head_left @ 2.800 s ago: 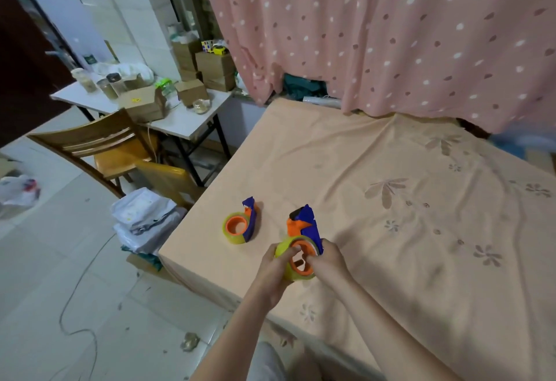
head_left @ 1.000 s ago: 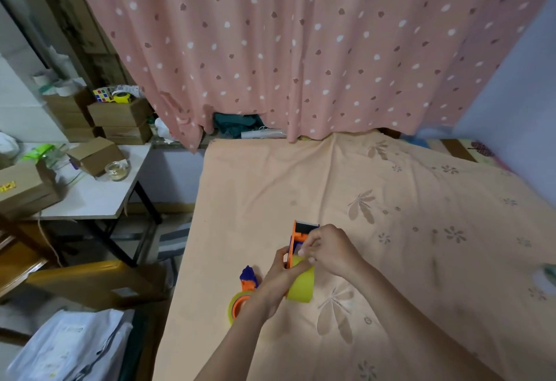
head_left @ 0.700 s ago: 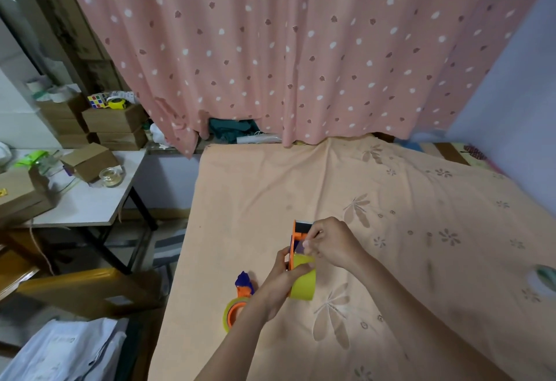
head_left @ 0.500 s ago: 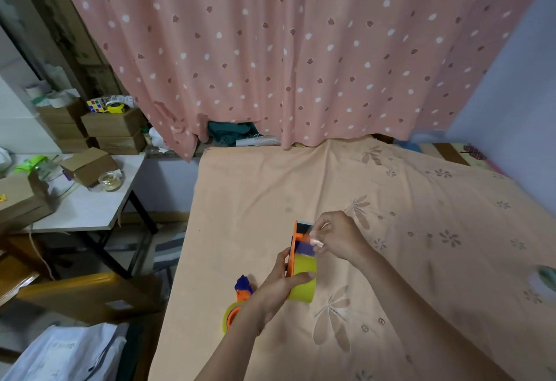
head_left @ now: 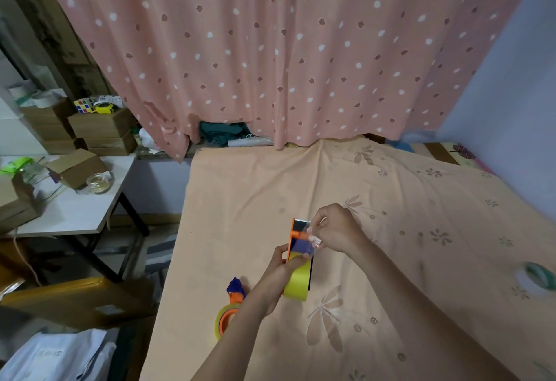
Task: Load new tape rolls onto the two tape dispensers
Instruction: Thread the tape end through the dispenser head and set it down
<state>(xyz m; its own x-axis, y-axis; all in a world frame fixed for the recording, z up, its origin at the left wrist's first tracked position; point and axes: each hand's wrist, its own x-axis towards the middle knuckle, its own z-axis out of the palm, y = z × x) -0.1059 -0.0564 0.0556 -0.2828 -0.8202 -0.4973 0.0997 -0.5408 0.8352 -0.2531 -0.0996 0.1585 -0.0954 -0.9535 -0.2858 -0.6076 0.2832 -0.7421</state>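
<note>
An orange and blue tape dispenser (head_left: pixel 296 237) with a yellow tape roll (head_left: pixel 298 284) on it is held upright above the orange cloth. My left hand (head_left: pixel 281 272) grips it around the roll. My right hand (head_left: pixel 334 231) pinches the clear tape end at the dispenser's front, near the cutter. A second orange and blue dispenser (head_left: pixel 233 305) with a yellow roll lies on the cloth to the lower left, partly hidden by my left forearm.
The work surface is a table under an orange flowered cloth (head_left: pixel 391 200). A greenish tape roll (head_left: pixel 538 272) lies at the far right. A pink dotted curtain (head_left: pixel 270 49) hangs behind. A white side table (head_left: pixel 69 212) with cardboard boxes stands left.
The dispenser was turned from lying flat to upright. My right hand moved from the roll up to the front and drew the tape end toward the cutter. The view shifted right.
</note>
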